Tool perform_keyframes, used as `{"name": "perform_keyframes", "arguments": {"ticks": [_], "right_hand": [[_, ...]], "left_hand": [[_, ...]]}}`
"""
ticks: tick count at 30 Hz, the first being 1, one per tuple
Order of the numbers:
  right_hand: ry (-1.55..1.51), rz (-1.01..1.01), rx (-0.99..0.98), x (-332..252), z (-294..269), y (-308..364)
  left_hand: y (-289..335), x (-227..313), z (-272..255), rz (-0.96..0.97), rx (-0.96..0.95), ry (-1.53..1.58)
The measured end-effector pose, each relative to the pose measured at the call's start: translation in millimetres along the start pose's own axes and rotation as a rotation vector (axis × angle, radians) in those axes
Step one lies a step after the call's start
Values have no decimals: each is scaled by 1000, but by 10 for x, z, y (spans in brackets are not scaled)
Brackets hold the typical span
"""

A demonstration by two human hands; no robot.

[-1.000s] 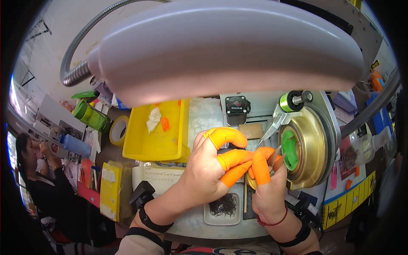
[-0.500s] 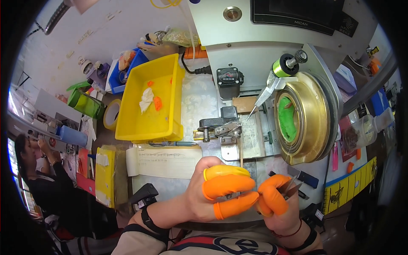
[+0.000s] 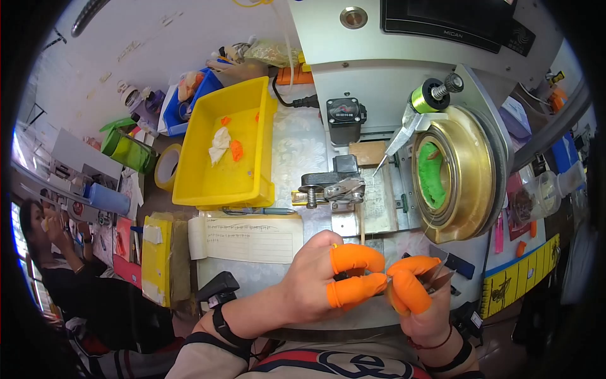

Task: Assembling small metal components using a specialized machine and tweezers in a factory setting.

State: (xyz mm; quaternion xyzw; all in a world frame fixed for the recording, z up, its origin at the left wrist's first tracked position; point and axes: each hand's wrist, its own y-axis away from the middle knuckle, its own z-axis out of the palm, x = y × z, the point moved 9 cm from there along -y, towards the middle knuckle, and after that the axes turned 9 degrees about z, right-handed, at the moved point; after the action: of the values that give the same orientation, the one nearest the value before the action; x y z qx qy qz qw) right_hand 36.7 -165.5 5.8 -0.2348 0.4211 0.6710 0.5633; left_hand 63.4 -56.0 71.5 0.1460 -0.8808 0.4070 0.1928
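In front of the machine's clamp fixture [image 3: 341, 189], my two hands meet with fingertips almost touching. Orange finger cots cover fingers of my left hand [image 3: 328, 278], which is closed in a pinch; what it grips is mostly hidden, with only a dark bit showing between the fingers. My right hand [image 3: 421, 297] is also closed, wearing orange cots. A thin pointed metal tool [image 3: 442, 268] sticks out of it; its exact kind is unclear. Beyond the hands stand a large brass-coloured wheel [image 3: 476, 183] with a green inner part and a spool of yellow-green wire [image 3: 420, 100].
Left of the fixture is a yellow bin [image 3: 192, 151] holding white and orange scraps. Nearer lie a written paper sheet [image 3: 265, 243] and a pen [image 3: 259, 211]. A black device [image 3: 218, 285] sits by my left forearm. Another person [image 3: 82, 284] sits at far left.
My left hand has shifted slightly right, and its yellow-covered finger no longer shows on top. The right hand has turned a little, fingers still bent. The whole view has moved slightly.
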Motion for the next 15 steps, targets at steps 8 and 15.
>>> {"name": "perform_keyframes", "arguments": {"ticks": [8, 15], "right_hand": [[33, -2, -55, 4, 68, 18], [97, 74, -299, 55, 186, 52]], "left_hand": [[86, -35, 26, -124, 178, 199], [206, -202, 121, -373, 251, 618]]}}
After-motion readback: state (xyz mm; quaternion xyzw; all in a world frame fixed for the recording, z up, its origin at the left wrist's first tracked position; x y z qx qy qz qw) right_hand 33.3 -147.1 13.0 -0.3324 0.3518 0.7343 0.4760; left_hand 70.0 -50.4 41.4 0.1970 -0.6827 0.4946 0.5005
